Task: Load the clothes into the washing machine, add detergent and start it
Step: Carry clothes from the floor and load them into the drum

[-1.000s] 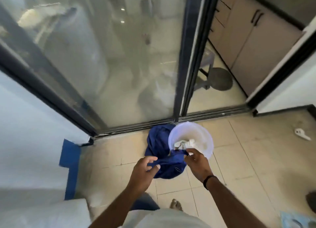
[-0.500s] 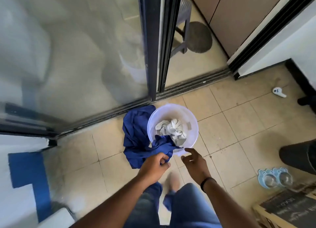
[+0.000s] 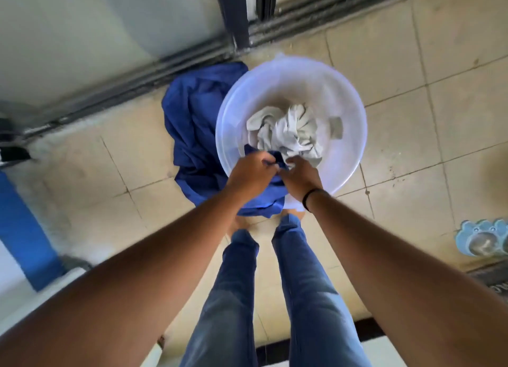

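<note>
Bucket (image 3: 349, 97) – translucent white plastic, on tiled floor (image 3: 453, 113) by sliding-door track.
Blue garment (image 3: 192, 135) – draped over bucket's left rim, mostly on floor.
White cloth (image 3: 288, 131) – crumpled inside bucket.
L hand (image 3: 251, 174) – arm extended down, fingers curled, gripping blue garment at near rim.
R hand (image 3: 301, 176) – wristband, fingers curled into cloth beside L; exact hold unclear.

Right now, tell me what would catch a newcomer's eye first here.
The translucent white tub on the tiled floor, mid-frame, draws the eye first, with crumpled white clothes in its bottom. Next is the bright blue garment draped over the tub's left rim and spilling onto the floor. At the near rim the left hand grips that blue cloth, with the right hand close beside it.
</note>
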A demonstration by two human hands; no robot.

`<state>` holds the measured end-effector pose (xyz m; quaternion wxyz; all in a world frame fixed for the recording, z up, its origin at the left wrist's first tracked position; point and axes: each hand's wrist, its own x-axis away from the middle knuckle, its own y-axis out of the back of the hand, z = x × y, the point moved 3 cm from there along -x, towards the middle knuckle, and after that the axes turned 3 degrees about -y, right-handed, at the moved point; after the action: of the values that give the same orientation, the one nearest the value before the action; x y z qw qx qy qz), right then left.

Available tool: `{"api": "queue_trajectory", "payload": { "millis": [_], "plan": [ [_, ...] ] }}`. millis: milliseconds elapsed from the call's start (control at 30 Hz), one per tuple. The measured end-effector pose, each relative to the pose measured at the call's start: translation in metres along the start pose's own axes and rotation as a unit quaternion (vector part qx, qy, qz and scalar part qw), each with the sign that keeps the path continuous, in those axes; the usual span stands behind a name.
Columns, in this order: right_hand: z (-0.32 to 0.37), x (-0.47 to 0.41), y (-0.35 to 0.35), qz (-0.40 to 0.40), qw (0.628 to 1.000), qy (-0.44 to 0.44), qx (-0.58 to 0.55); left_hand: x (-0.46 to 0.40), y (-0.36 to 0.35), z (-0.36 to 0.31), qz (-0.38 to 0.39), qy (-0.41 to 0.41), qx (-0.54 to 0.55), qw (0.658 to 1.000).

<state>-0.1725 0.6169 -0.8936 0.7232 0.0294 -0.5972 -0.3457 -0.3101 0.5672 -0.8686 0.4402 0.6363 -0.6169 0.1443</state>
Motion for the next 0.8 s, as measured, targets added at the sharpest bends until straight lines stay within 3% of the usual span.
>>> {"api": "queue_trajectory", "payload": {
  "millis": [200,433,567,667,733,800],
  "plan": [
    [-0.021,-0.085,-0.002,-0.137,0.986,0.004,0.092,-0.059,-0.036,0.028,-0.042,0.032,0.057,0.997],
    [-0.021,-0.123,0.006,-0.096,0.978,0.018,0.184,-0.069,-0.056,0.04,-0.078,0.068,0.166,0.981],
    [0.012,-0.064,0.019,-0.188,0.944,0.177,0.205,-0.059,-0.035,0.025,-0.138,0.063,0.214,0.965],
    [0.034,-0.011,0.03,-0.225,0.916,0.315,0.107,-0.06,-0.005,0.007,-0.177,0.081,0.249,0.949],
    [0.043,0.018,0.035,-0.182,0.914,0.357,0.055,-0.067,0.01,-0.006,-0.121,0.13,0.307,0.935],
    [0.048,0.04,0.037,-0.142,0.906,0.393,0.065,-0.071,0.019,-0.017,-0.004,0.175,0.286,0.942]
  ]
}}
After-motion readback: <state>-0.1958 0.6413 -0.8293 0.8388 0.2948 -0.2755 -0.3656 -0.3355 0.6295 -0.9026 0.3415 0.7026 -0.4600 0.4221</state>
